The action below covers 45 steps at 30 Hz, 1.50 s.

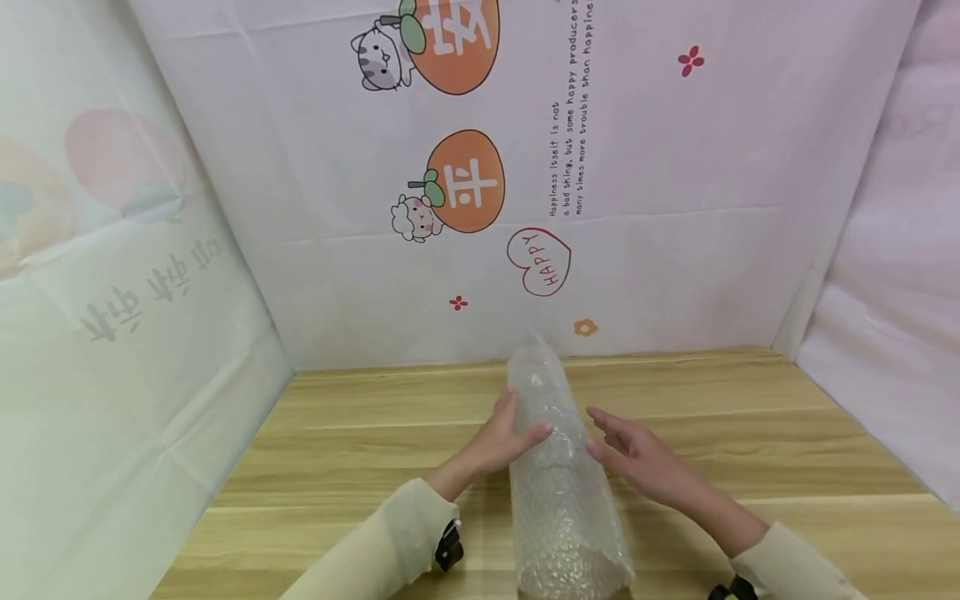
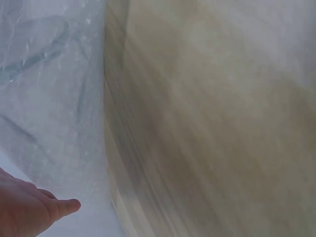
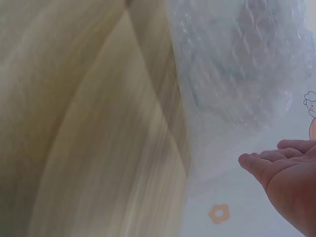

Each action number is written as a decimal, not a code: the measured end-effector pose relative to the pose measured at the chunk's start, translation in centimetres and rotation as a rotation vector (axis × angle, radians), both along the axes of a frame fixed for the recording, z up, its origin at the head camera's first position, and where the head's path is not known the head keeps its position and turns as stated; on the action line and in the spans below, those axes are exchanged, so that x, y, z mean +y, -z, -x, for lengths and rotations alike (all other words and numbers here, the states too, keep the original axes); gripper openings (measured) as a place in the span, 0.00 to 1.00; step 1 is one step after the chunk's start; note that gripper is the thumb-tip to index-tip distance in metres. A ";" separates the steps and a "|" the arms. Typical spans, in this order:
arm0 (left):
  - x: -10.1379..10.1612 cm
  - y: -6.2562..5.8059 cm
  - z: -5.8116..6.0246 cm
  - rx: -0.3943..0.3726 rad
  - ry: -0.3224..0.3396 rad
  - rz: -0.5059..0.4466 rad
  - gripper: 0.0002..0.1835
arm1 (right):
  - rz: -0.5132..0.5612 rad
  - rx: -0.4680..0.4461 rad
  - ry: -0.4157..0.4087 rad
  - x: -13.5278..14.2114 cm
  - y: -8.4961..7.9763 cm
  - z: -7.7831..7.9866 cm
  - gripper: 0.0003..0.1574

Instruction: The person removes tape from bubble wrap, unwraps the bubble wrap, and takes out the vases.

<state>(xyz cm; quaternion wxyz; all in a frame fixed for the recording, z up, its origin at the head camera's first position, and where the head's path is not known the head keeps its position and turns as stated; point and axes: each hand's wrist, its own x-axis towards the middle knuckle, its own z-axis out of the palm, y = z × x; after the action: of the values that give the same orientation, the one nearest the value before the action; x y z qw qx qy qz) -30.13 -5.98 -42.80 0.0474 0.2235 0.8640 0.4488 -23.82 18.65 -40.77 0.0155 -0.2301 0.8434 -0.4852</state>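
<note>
Left hand (image 1: 501, 442): fingers relaxed, not wrapped round anything, laid along the left side of the bubble wrap (image 1: 558, 475), thumb over its top; probably steadying it, so it can't roll that way. Bubble wrap: loose roll lying mid-table on the wood table (image 1: 360, 450), between both hands. Long axis runs near to far, far end angled slightly left, pointing at the back cloth (image 1: 637, 167); near end faces the person. Right hand (image 1: 645, 458): fingers loosely bent, gripping nothing, thumb tip at the roll's right side, contact unclear; likely placed to guard that side.
</note>
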 end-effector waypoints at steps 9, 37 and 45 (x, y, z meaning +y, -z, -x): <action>0.3 0.2 -0.4 -0.052 -0.033 -0.044 0.58 | 0.091 -0.045 -0.017 -0.7 0.3 -0.4 0.42; 0.9 0.8 0.0 -0.118 0.041 -0.097 0.56 | 0.176 -0.135 -0.085 -1.1 0.7 0.0 0.46; 0.8 0.8 0.1 -0.126 0.064 -0.075 0.56 | 0.165 -0.143 -0.090 -0.8 0.7 0.4 0.46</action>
<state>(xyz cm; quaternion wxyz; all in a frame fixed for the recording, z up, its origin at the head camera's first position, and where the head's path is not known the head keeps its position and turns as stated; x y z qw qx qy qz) -30.28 -5.18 -43.64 0.1075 0.2237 0.8343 0.4924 -24.17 17.82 -41.50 0.0785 -0.2330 0.7861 -0.5671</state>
